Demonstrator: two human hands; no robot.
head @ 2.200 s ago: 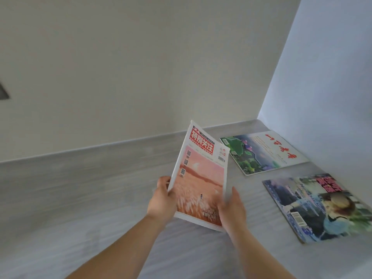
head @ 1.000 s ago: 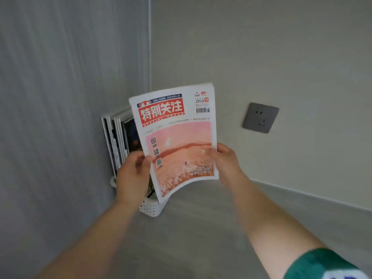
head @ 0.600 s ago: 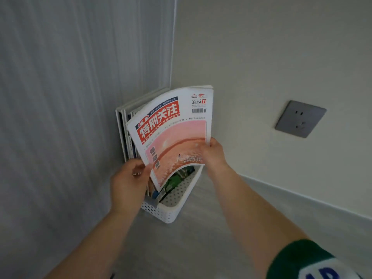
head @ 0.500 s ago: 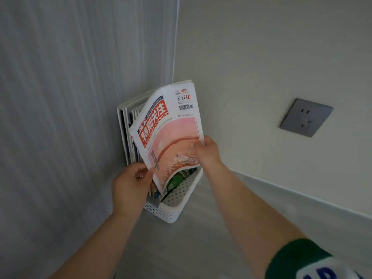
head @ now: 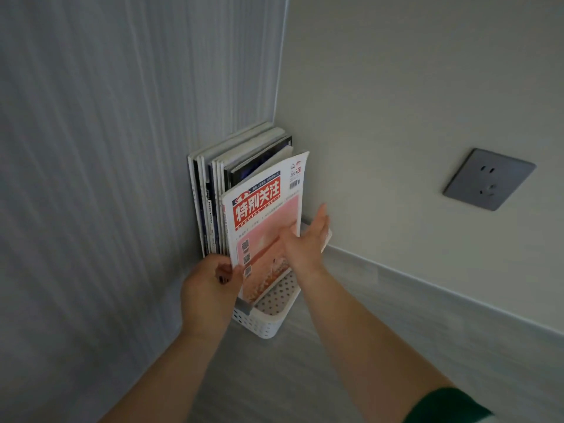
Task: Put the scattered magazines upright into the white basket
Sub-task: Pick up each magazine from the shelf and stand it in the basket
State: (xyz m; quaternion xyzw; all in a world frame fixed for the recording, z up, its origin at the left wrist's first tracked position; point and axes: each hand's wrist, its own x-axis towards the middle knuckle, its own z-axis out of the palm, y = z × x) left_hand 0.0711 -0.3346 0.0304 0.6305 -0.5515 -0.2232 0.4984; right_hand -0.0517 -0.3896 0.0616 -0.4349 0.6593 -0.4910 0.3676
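Note:
A pink magazine with a red title block stands upright in the white perforated basket, at the front of a row of several upright magazines. The basket sits in the corner where two walls meet. My left hand pinches the pink magazine's lower left edge. My right hand is flat and open against the magazine's right edge, fingers spread, gripping nothing.
A grey striped wall rises on the left and a pale wall on the right, bearing a grey power socket. The grey surface stretches right of the basket. A green sleeve shows at the bottom right.
The pink magazine has gone down from above the basket into it, standing in front of the others. My right hand has let go of its edge and opened.

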